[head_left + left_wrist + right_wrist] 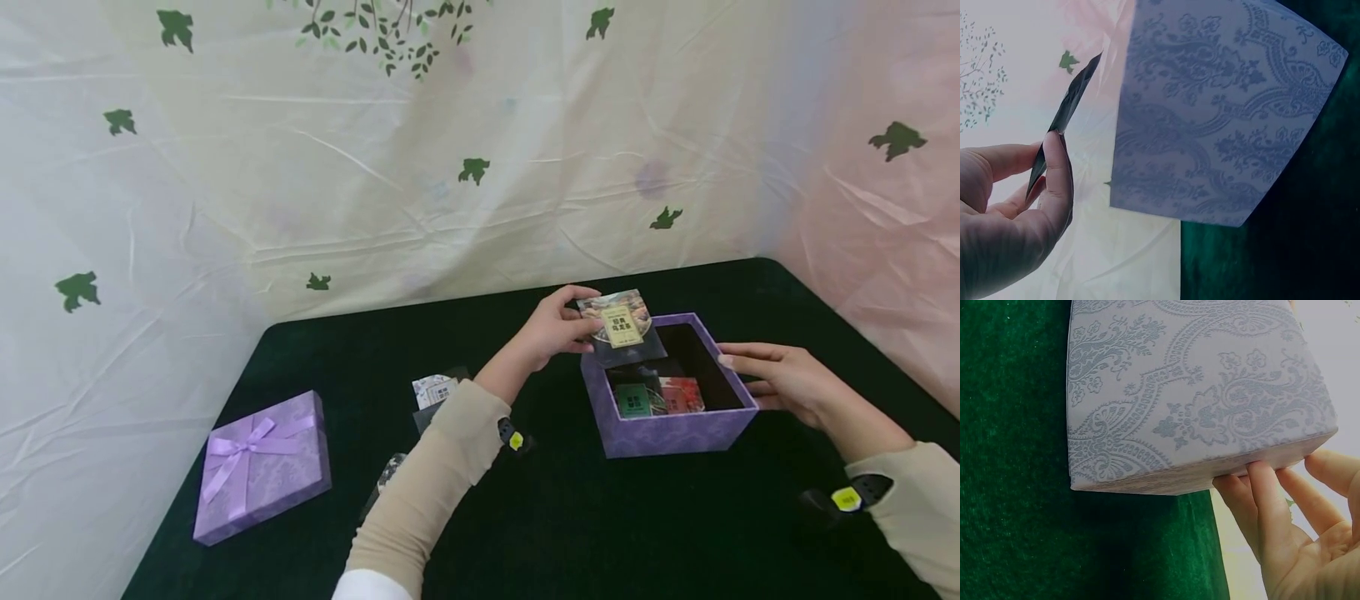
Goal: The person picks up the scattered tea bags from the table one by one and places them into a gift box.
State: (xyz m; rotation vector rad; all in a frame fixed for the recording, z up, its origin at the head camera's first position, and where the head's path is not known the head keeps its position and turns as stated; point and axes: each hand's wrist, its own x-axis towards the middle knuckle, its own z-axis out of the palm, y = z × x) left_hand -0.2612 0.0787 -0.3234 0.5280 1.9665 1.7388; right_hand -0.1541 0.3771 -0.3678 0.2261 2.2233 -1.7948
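Observation:
Between thumb and fingers my left hand (551, 329) pinches a flat tea sachet (621, 325) with a yellow label, raised over the left back part of a purple patterned box (667, 435). The left wrist view shows this sachet (1069, 100) edge-on, beside the box wall (1210, 125). Inside the lidless box are a green-labelled sachet (633, 400) and a red one (682, 394). My right hand (798, 383) touches the box's right side, thumb at the rim. Its extended fingers (1269, 506) rest against that side in the right wrist view.
A purple lid (281, 450) with a ribbon bow lies at the left of the dark green tabletop (547, 517). Left of the box are a white-topped sachet (433, 389) and a dark packet (392, 468), both partly hidden by my left sleeve. A printed curtain (360, 208) hangs behind.

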